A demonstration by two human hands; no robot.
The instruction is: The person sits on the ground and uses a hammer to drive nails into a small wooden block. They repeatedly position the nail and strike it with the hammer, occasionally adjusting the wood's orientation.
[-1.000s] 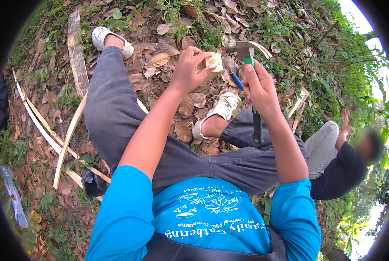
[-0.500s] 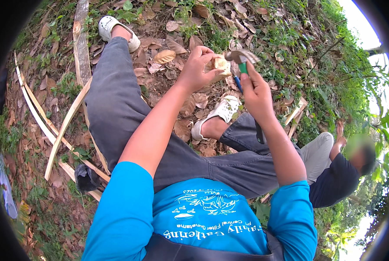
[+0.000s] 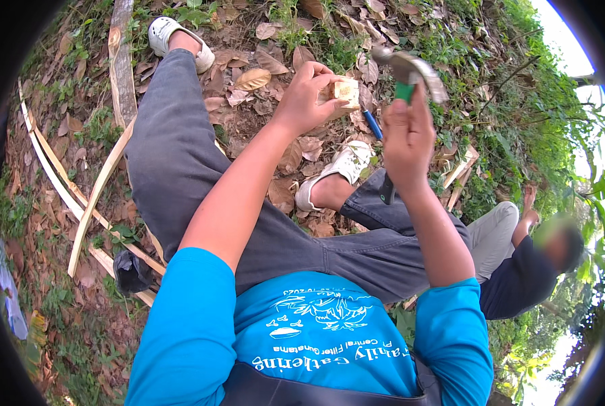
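My left hand [image 3: 305, 100] is closed round a small pale wooden block [image 3: 345, 91], with its squared end showing beyond my fingertips. In my right hand [image 3: 408, 139] is a claw hammer [image 3: 416, 70], gripped high on its green and black handle. The metal head is to the right of the block, apart from it and slightly blurred. Between the block and my right hand, a blue rod-like thing [image 3: 373, 125] is visible low down; I cannot make out its kind.
Dry leaves [image 3: 253, 79] and grass cover the ground. Long split wood strips [image 3: 99, 196] lie at left, near a grey pole [image 3: 122, 74]. Short wood pieces [image 3: 461, 172] lie at right. Another person in a dark shirt [image 3: 520, 287] sits at the right. My legs are spread, in white clogs [image 3: 350, 166].
My right hand has swung the hammer away from the block, to the right. My left hand and the block stay nearly in place.
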